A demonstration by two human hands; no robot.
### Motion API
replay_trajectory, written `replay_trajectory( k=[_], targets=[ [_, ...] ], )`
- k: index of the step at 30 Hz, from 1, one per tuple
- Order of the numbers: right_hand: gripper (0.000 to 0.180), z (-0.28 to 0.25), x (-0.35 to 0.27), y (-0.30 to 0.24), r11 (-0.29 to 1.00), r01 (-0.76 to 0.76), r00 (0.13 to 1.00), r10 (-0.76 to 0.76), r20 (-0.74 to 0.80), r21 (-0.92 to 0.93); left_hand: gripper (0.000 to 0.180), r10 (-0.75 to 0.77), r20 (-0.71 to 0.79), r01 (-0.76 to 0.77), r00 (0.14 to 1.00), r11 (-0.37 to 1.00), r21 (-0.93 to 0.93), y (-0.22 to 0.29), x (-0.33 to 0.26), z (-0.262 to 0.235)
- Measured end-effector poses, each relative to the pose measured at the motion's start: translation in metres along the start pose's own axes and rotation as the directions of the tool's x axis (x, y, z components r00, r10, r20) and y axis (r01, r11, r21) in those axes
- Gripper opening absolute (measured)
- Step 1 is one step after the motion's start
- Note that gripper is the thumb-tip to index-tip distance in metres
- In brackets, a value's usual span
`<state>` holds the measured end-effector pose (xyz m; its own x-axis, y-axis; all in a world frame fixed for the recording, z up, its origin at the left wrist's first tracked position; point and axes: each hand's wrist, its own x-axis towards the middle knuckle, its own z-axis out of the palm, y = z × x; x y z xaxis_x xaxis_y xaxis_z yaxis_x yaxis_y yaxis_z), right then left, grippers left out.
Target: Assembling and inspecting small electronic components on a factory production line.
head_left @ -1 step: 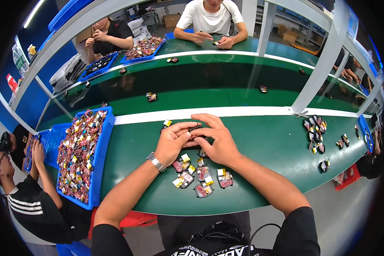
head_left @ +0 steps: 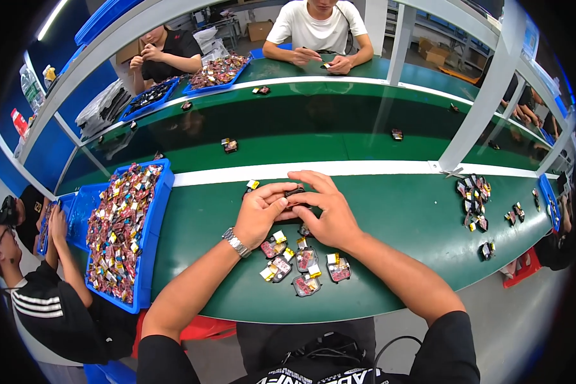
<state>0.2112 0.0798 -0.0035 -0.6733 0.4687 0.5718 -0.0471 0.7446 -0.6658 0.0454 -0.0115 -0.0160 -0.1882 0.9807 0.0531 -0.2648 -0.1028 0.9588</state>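
Green counter spreads beneath both hands, and a small dark part sits at the middle of the view, held up between them. The left hand grips it from the nine o'clock side, thumb and fingers closed on it; the right hand meets it from three o'clock, its fingers bent round and gripping too — though the exact contact is hidden by the knuckles.

Almost nothing has changed from the picture just before: the whole view drifts by a hair, while hands and part keep the same pose. That suggests close, patient finger work on this one piece — it looks unfinished, since neither hand has let go.

At six o'clock from the hands lie several loose pieces, red and clear with white or yellow tabs, near one another. Another piece lies just beside the left hand at ten o'clock. A blue tray, heaped with similar pieces, stands towards nine o'clock; a dark and red cluster rests well apart at three. At twelve, across the counter, a person in a white shirt handles something small.
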Motion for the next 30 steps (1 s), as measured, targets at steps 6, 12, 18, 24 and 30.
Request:
replay_trajectory(
  k=[6,12,18,24,30],
  targets=[
    [0.019,0.0040,0.0013,-0.0001,0.998,0.035,0.999,-0.033,0.030,-0.051,0.030,0.001,-0.048,0.000,0.999,1.000,0.030,0.0009,0.0028,-0.0001],
    [0.013,0.0018,0.0047,0.0036,0.994,0.057,0.991,-0.068,-0.115,-0.097,0.030,-0.007,0.001,0.008,1.000,1.000,-0.007,-0.0020,0.0039,0.0015],
    [0.009,0.0055,0.0062,0.0015,0.980,0.100,0.973,-0.132,-0.191,-0.170,0.030,-0.029,-0.005,0.029,1.000,0.999,-0.014,-0.0005,0.0034,0.0042],
    [0.016,0.0033,0.0033,-0.0040,0.955,0.129,0.977,-0.168,-0.128,-0.266,0.031,-0.059,-0.014,0.058,0.998,0.998,-0.036,0.0015,0.0019,0.0052],
    [0.016,0.0069,0.0030,0.0025,0.931,0.173,0.964,-0.226,-0.138,-0.321,0.030,-0.075,-0.029,0.073,0.997,0.996,-0.040,0.0023,0.0021,0.0049]
  ],
)
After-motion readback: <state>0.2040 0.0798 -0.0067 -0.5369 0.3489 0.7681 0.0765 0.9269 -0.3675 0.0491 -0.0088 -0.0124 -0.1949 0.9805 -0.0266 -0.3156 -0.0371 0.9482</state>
